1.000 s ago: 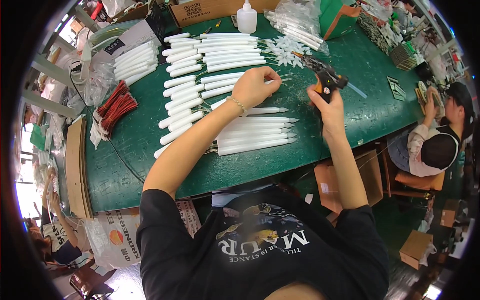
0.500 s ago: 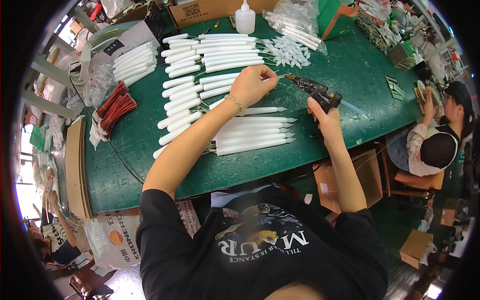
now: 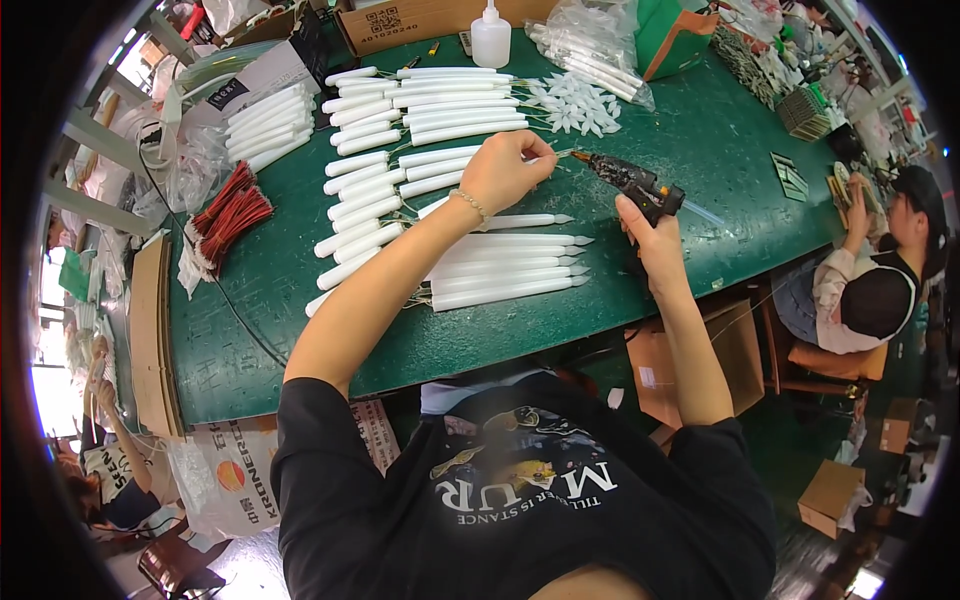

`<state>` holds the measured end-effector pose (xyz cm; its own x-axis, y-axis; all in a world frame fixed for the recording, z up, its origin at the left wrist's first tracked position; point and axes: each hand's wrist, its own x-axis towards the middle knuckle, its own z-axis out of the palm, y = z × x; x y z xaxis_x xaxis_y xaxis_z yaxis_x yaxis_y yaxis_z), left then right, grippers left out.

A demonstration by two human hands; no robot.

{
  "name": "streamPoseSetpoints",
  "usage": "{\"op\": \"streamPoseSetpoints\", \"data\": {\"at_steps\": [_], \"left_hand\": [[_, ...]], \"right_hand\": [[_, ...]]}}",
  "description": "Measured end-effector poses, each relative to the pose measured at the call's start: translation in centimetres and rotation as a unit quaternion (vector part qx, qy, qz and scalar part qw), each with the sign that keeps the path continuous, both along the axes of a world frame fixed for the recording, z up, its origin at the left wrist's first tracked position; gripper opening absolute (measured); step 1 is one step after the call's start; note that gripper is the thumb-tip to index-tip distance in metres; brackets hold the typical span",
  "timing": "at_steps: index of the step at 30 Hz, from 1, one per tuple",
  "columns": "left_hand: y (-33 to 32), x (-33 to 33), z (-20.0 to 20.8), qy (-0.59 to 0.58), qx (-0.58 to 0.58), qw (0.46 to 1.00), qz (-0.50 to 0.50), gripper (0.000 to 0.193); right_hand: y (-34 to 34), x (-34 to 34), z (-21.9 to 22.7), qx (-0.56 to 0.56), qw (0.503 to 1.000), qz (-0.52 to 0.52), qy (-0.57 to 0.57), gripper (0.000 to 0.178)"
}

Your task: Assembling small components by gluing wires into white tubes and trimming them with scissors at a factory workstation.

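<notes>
My right hand (image 3: 655,243) is wrapped round the handle of a black hot glue gun (image 3: 628,180). Its orange-brown nozzle points left, close to the fingertips of my left hand (image 3: 506,172). Those fingers are pinched on a thin pale piece (image 3: 562,154); its kind is too small to make out. Under and around my left arm lie rows of white candle-shaped sticks (image 3: 455,103), some with thin wires at their ends. Nearer me, several finished-looking white candles (image 3: 505,286) with pointed flame tips lie side by side. Loose translucent flame tips (image 3: 575,103) are heaped beyond my left hand.
A white squeeze bottle (image 3: 490,40) and bagged white sticks (image 3: 590,62) stand at the back. Red wires (image 3: 232,212) and more white sticks (image 3: 270,127) lie left, with a black cable (image 3: 222,290) crossing the green table. A co-worker (image 3: 870,270) sits at right.
</notes>
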<state>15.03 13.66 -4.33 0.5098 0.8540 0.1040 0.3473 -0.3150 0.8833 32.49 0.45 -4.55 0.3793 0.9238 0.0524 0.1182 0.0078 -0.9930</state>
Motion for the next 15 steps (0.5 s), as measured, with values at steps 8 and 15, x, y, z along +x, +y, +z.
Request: {"op": "streamPoseSetpoints", "data": {"at_steps": [8, 15], "left_hand": [[-0.08, -0.01, 0.31, 0.008, -0.021, 1.0, -0.002, 0.021], [-0.1, -0.01, 0.32, -0.01, -0.003, 1.0, -0.011, 0.02]], "right_hand": [[-0.15, -0.05, 0.26, -0.014, 1.0, -0.01, 0.001, 0.02], [0.04, 0.71, -0.29, -0.028, 0.999, -0.008, -0.04, 0.023]]}}
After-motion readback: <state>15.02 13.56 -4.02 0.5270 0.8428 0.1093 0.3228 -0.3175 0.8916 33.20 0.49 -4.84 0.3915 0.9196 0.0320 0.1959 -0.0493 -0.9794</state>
